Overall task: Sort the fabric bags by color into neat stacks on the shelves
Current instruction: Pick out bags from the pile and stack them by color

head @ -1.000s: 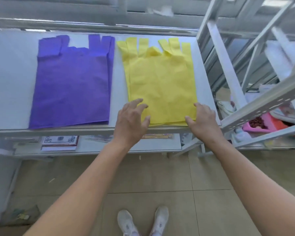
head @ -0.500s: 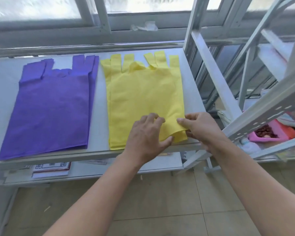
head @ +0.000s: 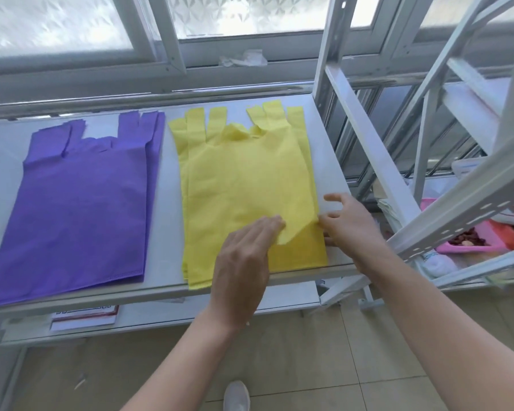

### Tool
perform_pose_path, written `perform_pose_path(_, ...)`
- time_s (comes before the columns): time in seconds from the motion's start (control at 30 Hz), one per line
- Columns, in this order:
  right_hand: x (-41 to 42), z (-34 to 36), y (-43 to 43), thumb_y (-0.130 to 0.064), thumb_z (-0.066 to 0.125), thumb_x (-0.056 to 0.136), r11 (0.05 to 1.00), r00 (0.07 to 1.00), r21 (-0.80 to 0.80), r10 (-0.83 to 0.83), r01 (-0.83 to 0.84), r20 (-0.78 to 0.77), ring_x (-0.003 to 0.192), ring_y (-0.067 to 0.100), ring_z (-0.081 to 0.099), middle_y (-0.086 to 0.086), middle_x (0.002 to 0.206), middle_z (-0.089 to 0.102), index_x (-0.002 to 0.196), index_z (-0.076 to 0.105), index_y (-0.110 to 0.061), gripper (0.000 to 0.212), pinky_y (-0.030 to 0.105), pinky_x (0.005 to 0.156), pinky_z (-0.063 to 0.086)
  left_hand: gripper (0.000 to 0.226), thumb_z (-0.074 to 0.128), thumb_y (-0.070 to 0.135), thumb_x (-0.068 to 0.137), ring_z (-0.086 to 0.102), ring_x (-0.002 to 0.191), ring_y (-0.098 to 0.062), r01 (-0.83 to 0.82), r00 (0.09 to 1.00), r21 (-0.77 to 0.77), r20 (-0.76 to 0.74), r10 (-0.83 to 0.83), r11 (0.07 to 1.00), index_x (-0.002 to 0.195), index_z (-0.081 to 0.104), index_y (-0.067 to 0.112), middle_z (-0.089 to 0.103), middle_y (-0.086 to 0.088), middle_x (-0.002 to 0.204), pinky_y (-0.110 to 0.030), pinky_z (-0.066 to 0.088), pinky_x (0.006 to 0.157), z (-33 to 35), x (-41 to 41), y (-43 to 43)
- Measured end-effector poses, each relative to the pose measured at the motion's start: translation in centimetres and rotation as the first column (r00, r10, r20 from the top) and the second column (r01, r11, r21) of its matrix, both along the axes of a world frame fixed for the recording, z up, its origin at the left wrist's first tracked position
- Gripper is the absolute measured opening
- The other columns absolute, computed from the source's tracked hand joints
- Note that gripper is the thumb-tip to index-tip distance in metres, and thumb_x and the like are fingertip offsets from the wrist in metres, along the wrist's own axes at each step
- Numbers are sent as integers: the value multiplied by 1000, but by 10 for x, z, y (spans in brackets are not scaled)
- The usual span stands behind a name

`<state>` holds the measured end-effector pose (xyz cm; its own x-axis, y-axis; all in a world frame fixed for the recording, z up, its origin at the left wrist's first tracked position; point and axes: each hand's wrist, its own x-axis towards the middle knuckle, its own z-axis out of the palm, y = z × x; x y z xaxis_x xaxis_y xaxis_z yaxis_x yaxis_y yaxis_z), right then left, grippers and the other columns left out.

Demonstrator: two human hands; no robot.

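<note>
- While the sorting looks well advanced, it cannot be signed off: two colour stacks lie side by side, apart, on the white shelf board (head: 164, 203).
- The stack of purple non-woven fabric bags (head: 80, 203) lies flat on the left of the shelf, handles toward the window. Its edges are mostly aligned, with a slight stagger along the right side. No hand is on it.
- The stack of yellow non-woven fabric bags (head: 244, 173) lies on the right of the shelf. Its handles fan out unevenly and its layers step out along the left and front edges.
- The front right corner of the top yellow bag is turned up and not flat.
- The left grip (head: 244, 256) rests on the front part of the yellow stack. The fingers are fairly straight, the tips are at the turned-up corner, and nothing is clasped.
- The right grip (head: 350, 226) sits at the right edge of the yellow stack, fingers spread, tips touching the fabric beside the fold. I cannot tell whether it pinches the fabric.
- No unsorted bag is in view; whether more wait out of frame cannot be told.
- Judged outstanding: flatten that corner and square up the yellow stack.
</note>
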<state>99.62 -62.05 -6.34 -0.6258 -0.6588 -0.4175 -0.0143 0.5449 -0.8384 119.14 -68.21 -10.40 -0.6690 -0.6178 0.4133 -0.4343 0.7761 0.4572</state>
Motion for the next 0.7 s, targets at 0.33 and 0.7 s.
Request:
perform_pose_path(0.33, 8, 1, -10, -46, 46, 106, 990, 921, 100, 133, -103, -366, 100, 24, 45, 9, 94, 50, 63, 51, -13, 54, 35, 78, 38, 58, 46, -1, 89, 46, 146, -23, 261, 930, -106, 295, -221, 960, 144, 58, 12, 52, -6, 155, -40, 43, 111, -15, 15, 6)
perform_pose_path(0.7, -28, 1, -67, -27, 69, 95, 994, 992, 29, 102, -104, 69, 98, 28, 74, 13, 116, 70, 142, 52, -11, 53, 43, 89, 62, 114, 82, 8, 64, 33, 152, -20, -137, 916, 96, 391, 90, 986, 162, 25, 22, 29, 2, 167, -41, 35, 115, 17, 129, -79)
